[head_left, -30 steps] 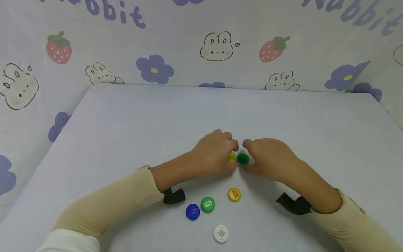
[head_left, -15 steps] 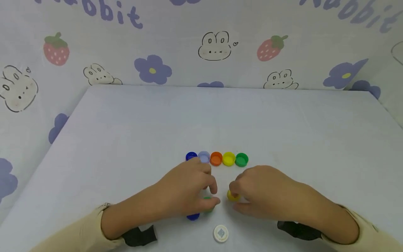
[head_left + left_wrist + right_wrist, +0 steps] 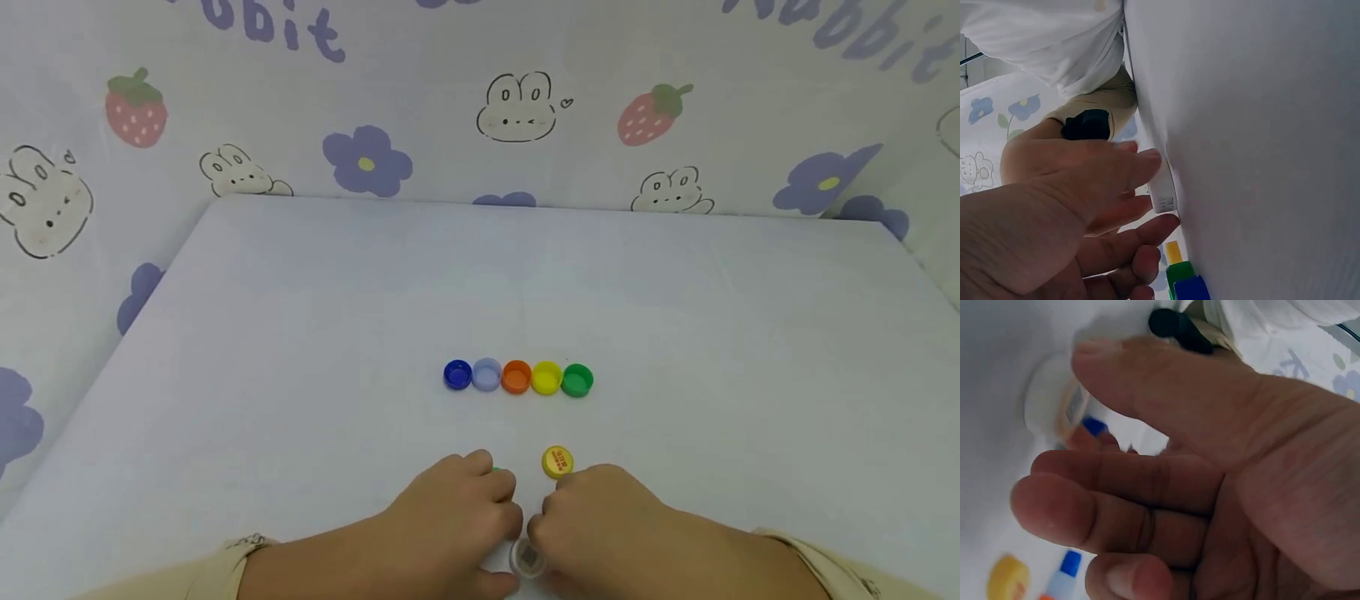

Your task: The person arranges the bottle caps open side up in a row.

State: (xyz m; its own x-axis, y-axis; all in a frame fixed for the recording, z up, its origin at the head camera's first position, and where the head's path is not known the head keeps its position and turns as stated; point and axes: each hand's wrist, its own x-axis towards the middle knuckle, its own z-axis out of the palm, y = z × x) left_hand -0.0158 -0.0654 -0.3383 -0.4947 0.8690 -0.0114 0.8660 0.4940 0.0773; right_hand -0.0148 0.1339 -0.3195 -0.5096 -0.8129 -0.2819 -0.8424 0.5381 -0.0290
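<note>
White and round, a cap (image 3: 528,560) is framed between the left hand (image 3: 450,533) and the right hand (image 3: 603,529), near the worktop's (image 3: 337,333) near edge. Thumb and fingers of each are held parted about it; whether it is touched cannot be told. It is probably best pinched lightly from opposite sides, untipped, with the printed yellow cap (image 3: 557,462) just beyond not nudged. Farther toward the far edge, five caps (image 3: 516,377) are lined up.

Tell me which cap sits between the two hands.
The white cap, with a square mark on top: it alone lies between the left hand and the right hand. The loose yellow cap and the row of five are farther forward.
</note>
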